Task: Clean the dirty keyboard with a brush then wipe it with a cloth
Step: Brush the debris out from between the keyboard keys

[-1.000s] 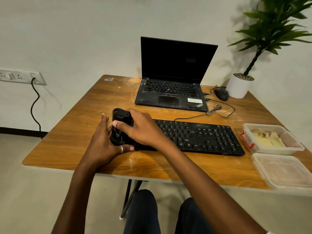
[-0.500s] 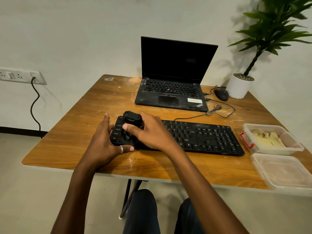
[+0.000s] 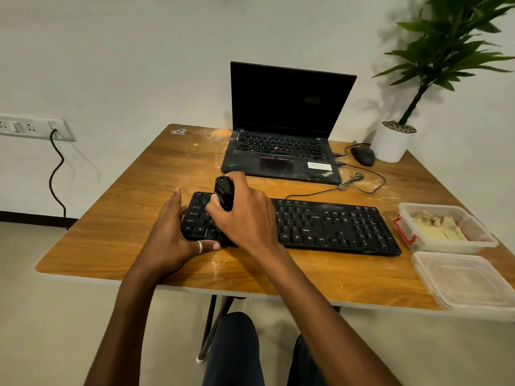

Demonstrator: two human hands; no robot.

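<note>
At the centre of the frame, a black keyboard (image 3: 334, 227) lies lengthwise along the near part of a wooden table (image 3: 133, 196), its keys facing up. Over its left end the right hand (image 3: 246, 218) curls its fingers and thumb around a black brush (image 3: 223, 195), which stands roughly upright. The lower end of the brush is hidden behind the hand, so contact with the keys cannot be confirmed, though it seems to reach them. The left hand (image 3: 171, 235) braces the keyboard's left corner with straight fingers laid along the end and the thumb, wearing a ring (image 3: 199, 247), stretched along the front edge. Pale dust streaks the tabletop near the hands. Behind the keyboard, toward the upper middle, an open laptop (image 3: 284, 154) shows a dark screen. To its right sit a black mouse (image 3: 363, 156) and a white plant pot (image 3: 391, 144), with a coiled cable (image 3: 351, 181) just in front. At the right edge, a clear container (image 3: 443, 232) holds something yellowish, and its lid (image 3: 468, 282) lies nearer. A wall socket (image 3: 33, 128) sits at the left.
</note>
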